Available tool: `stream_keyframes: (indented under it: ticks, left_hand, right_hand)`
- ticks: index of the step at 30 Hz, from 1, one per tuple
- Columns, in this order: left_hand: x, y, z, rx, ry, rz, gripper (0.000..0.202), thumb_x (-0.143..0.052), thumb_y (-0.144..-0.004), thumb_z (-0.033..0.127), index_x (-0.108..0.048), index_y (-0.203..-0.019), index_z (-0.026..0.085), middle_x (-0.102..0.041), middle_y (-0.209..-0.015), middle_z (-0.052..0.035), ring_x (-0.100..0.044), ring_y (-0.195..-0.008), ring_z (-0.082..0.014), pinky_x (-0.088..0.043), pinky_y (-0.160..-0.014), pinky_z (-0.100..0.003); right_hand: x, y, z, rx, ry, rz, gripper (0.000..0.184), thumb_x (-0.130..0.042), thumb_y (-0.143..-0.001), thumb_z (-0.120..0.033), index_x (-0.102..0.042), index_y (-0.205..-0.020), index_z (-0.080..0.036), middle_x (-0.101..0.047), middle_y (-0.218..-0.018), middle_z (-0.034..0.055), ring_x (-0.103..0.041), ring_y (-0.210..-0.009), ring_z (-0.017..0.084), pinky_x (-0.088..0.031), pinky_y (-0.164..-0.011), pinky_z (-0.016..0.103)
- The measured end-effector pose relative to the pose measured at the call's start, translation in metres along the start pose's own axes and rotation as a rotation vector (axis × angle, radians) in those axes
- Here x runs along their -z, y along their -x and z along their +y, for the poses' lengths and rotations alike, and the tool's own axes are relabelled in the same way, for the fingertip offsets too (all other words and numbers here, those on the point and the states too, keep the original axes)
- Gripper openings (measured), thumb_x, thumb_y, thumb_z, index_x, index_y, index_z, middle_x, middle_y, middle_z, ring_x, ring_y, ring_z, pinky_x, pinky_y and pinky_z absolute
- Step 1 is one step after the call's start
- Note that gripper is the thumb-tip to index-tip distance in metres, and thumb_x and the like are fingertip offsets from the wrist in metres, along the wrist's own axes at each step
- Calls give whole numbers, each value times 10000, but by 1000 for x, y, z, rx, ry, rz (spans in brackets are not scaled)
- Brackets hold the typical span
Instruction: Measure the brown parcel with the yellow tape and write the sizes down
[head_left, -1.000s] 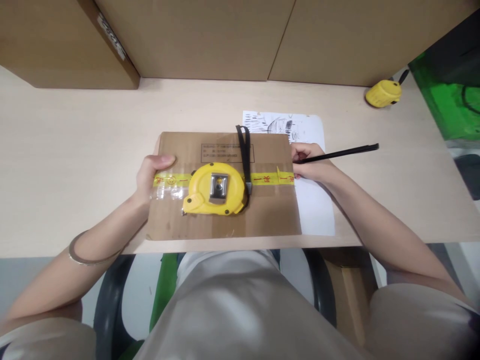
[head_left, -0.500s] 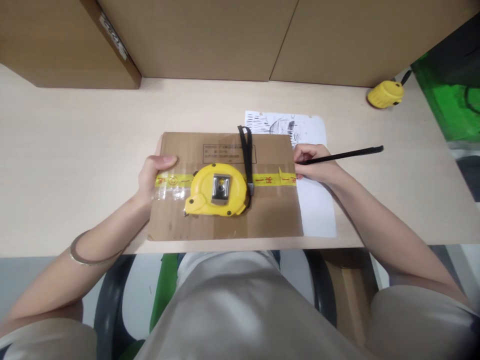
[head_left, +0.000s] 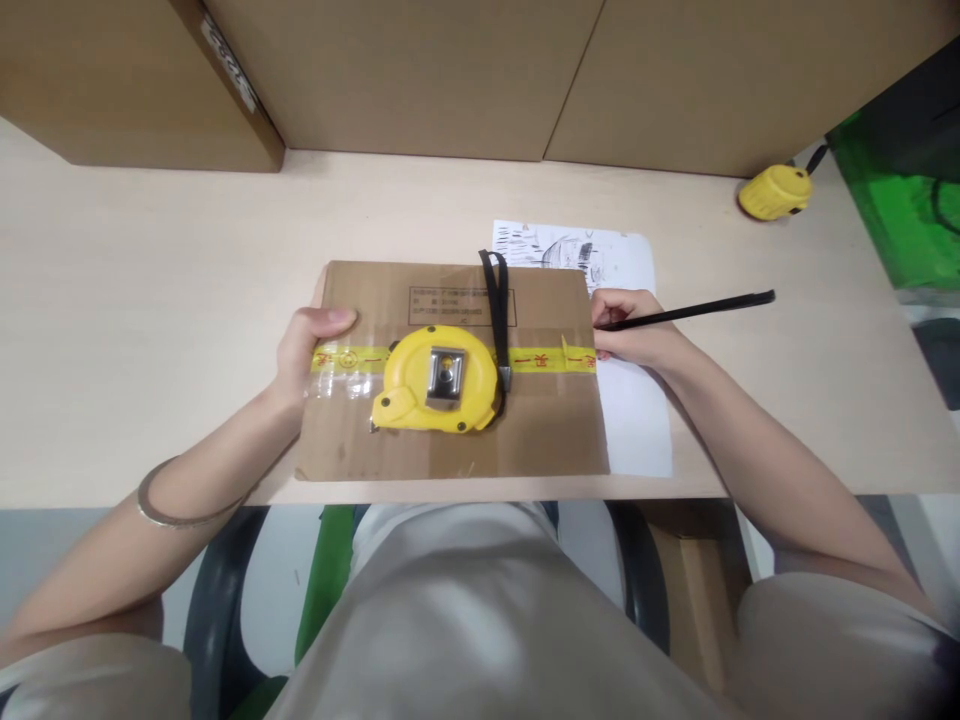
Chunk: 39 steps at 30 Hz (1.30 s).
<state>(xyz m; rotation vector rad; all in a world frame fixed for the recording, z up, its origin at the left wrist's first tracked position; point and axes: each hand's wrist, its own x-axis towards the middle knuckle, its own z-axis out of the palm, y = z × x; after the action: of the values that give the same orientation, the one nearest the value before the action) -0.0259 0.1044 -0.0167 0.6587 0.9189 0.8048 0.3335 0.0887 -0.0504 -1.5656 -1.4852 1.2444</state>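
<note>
My left hand is closed on the left edge of a flat cardboard box, thumb on top and the other fingers hidden beneath. A yellow tape measure lies on the box, metal clip facing up. Its black wrist strap stretches toward the far edge. Yellow tape with red print runs across the box. At the right edge, my right hand has its fingers curled round a black pen, whose back end points right. Its writing tip is hidden. Below box and hand lies a white sheet of paper.
Large cardboard boxes line the back of the table, another standing at the far left. Toward the back right sits a second yellow tape measure. Black marks cover the paper's far part.
</note>
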Motion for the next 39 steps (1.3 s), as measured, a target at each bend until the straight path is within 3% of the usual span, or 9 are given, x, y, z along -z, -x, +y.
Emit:
stream_keyframes:
  ticks: [5, 12, 16, 22, 25, 29, 34, 36, 39]
  left_hand:
    - [-6, 4, 1, 6, 2, 32, 714, -585, -724, 378, -548, -1373, 83, -775, -1156, -169, -689, -1213, -461, -603, -952, -613]
    - [-3, -2, 1, -163, -39, -3, 692, -642, -664, 295, -583, -1337, 142, -786, -1131, -126, -705, -1179, -433, -604, -930, -542]
    - [-1, -7, 0, -269, -80, -29, 633, -624, -693, 296, -589, -1310, 163, -786, -1098, -106, -702, -1175, -402, -584, -963, -515]
    - [6, -9, -7, -480, -163, -36, 413, -662, -784, 270, -619, -1194, 255, -734, -1166, -38, -616, -1299, -328, -494, -1094, -467]
    - [16, -8, -7, -694, -340, -10, 463, -757, -822, 249, -613, -1256, 323, -672, -1348, 6, -537, -1403, -276, -411, -1190, -431]
    - [21, 0, -2, -640, -506, -3, 242, -700, -932, 383, -721, -1148, 278, -634, -1463, -22, -457, -1494, -287, -327, -1254, -448]
    - [14, 7, 5, -536, -539, 52, 221, -752, -888, 423, -787, -1035, 262, -744, -1159, -35, -664, -1148, -264, -508, -1015, -403]
    - [13, 7, 6, -539, -533, 49, 222, -774, -872, 435, -794, -1012, 264, -748, -1082, -24, -674, -1032, -237, -522, -941, -382]
    - [12, 4, 5, -577, -498, 33, 271, -732, -907, 503, -794, -989, 252, -754, -1070, -19, -665, -1034, -227, -510, -982, -384]
  right_hand:
    - [0, -1, 1, 0, -3, 13, 395, -893, -589, -311, -512, -568, -208, -556, -448, -33, -516, -396, 83, -409, -382, 196]
    - [1, 0, -5, -9, 42, -4, 384, -889, -590, -303, -518, -558, -210, -563, -460, -29, -506, -405, 81, -399, -402, 209]
    - [12, 1, -10, -57, 109, 10, 435, -816, -741, -397, -480, -530, -219, -484, -387, -28, -409, -342, 79, -324, -382, 246]
    - [21, -8, -10, -75, 757, 186, 544, -781, -803, -418, -478, -397, -221, -437, -382, 22, -356, -399, 117, -255, -432, 306]
    - [15, -7, -29, -18, 877, 310, 443, -829, -742, -365, -526, -453, -220, -377, -415, 18, -414, -507, 157, -321, -538, 317]
    - [-7, 15, -83, 198, 880, 505, 273, -614, -955, -445, -681, -845, -204, -701, -868, 117, -645, -841, 249, -472, -807, 408]
    - [-61, 36, -131, 791, 814, 93, 650, -489, -978, -704, -665, -1288, -160, -676, -1316, 144, -621, -1252, 359, -441, -1091, 530]
    - [-81, 36, -135, 851, 791, -52, 658, -569, -929, -735, -667, -1239, -163, -651, -1376, 143, -579, -1333, 388, -401, -1151, 562]
    - [-97, 35, -138, 815, 639, -230, 495, -706, -912, -586, -615, -1213, -204, -670, -1330, 104, -585, -1348, 342, -441, -1143, 500]
